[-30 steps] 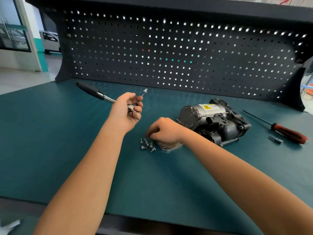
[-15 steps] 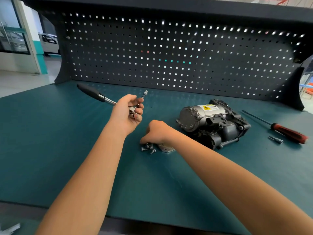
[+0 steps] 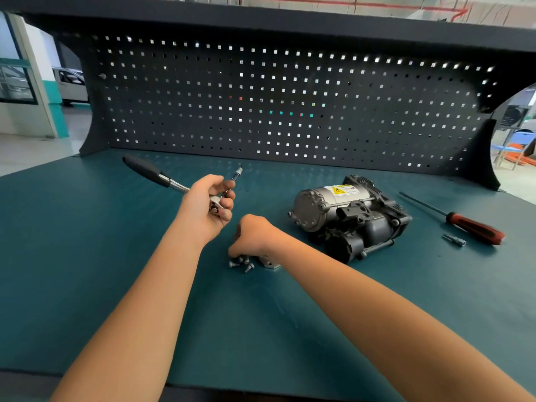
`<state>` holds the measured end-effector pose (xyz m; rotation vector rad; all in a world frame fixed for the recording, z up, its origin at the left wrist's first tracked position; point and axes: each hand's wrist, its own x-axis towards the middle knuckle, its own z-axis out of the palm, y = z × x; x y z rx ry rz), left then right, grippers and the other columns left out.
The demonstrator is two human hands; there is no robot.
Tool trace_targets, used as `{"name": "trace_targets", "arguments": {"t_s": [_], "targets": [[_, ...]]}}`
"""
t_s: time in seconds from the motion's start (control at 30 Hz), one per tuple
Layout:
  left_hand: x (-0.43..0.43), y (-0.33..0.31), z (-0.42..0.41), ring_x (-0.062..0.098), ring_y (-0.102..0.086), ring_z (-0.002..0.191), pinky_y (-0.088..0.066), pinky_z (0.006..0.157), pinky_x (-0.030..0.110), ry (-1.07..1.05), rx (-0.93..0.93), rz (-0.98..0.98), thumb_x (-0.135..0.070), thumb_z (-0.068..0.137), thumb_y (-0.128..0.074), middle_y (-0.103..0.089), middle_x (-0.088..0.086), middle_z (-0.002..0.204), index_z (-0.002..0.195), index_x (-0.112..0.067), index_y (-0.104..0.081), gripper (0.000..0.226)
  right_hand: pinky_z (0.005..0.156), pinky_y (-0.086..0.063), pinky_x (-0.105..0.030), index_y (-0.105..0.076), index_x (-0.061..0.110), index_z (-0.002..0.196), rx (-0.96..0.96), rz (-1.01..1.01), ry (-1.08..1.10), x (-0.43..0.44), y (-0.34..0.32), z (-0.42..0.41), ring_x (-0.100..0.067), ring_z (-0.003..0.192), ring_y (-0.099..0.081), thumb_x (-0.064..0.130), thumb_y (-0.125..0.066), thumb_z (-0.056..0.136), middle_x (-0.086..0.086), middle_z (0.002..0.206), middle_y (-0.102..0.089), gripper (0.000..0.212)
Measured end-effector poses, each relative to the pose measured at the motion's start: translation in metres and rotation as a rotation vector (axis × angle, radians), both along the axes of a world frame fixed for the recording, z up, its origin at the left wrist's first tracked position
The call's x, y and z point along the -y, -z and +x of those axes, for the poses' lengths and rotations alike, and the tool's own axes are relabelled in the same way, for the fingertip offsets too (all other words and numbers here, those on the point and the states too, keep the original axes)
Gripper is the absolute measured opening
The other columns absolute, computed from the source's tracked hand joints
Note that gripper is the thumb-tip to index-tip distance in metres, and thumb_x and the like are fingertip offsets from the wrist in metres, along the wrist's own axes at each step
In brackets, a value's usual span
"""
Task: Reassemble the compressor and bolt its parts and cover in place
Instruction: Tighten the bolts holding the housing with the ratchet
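My right hand lay knuckles-up over a small heap of bolts. Its fingers curled down out of sight behind the back of the hand, so I could not tell whether they pinched a bolt or only touched the heap. That hand and wrist also covered most of the metal cover plate; only one pale corner showed just beside the bolts.

My left hand was raised above the tabletop, fingers wrapped round the head of a ratchet whose black handle pointed away to the left.

The compressor lay on the tabletop to the right, apart from both hands. Farther right were a red-handled screwdriver and a small bit. A pegboard closed off the back.
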<state>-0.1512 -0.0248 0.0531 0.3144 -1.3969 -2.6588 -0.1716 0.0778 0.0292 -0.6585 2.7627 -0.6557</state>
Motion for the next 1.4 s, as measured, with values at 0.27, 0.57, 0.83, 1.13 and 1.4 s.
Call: {"name": "trace_targets", "arguments": {"t_s": [0.27,0.57,0.83,1.13,1.4], "targets": [[-0.001,0.000,0.000,0.004,-0.039,0.034,-0.026,0.030,0.012,-0.008,0.004,-0.013,-0.023,0.093,-0.046,-0.049,0.003,0.066,0.073,-0.007,-0.060,0.029,0.065,-0.040,-0.029,-0.063,-0.009,0.109,0.198,-0.252,0.047,-0.012,-0.006,-0.004,-0.019,0.071,-0.048,0.012,-0.070,0.078,-0.010,0.080,-0.053,0.037],[-0.011,-0.001,0.000,0.003,-0.038,0.033,-0.025,0.030,0.011,0.003,-0.004,-0.071,-0.025,0.092,-0.046,-0.048,0.002,0.067,0.075,-0.008,-0.059,0.027,0.058,-0.052,-0.016,-0.062,0.008,0.088,0.220,-0.971,-0.026,-0.073,-0.030,0.035,-0.006,0.050,-0.061,-0.004,-0.059,0.088,0.000,0.071,-0.059,0.013],[-0.035,0.000,0.005,0.004,-0.036,0.032,-0.022,0.031,0.009,0.074,0.024,-0.122,-0.025,0.092,-0.047,-0.050,0.002,0.062,0.073,-0.008,-0.059,0.028,0.074,-0.053,-0.015,-0.066,0.019,0.085,-0.259,-0.943,0.133,-0.164,-0.051,0.033,-0.002,0.073,-0.064,-0.008,-0.064,0.080,0.007,0.077,-0.068,0.028],[-0.044,0.005,0.006,0.004,-0.035,0.032,-0.022,0.031,0.008,0.086,0.062,-0.188,-0.025,0.092,-0.046,-0.049,0.002,0.062,0.073,-0.008,-0.058,0.029,0.073,-0.053,-0.020,-0.064,0.031,0.086,-0.399,-1.087,0.327,-0.196,-0.022,0.011,-0.008,0.072,-0.066,-0.004,-0.064,0.083,0.005,0.076,-0.068,0.035],[-0.043,0.004,0.006,0.003,-0.036,0.033,-0.022,0.031,0.009,0.087,0.064,-0.209,-0.026,0.093,-0.046,-0.049,0.002,0.065,0.073,-0.008,-0.058,0.029,0.067,-0.048,-0.009,-0.060,0.023,0.076,-0.523,-1.010,0.215,-0.193,-0.014,0.018,0.005,0.063,-0.061,-0.006,-0.072,0.075,0.008,0.073,-0.064,0.031]]}}
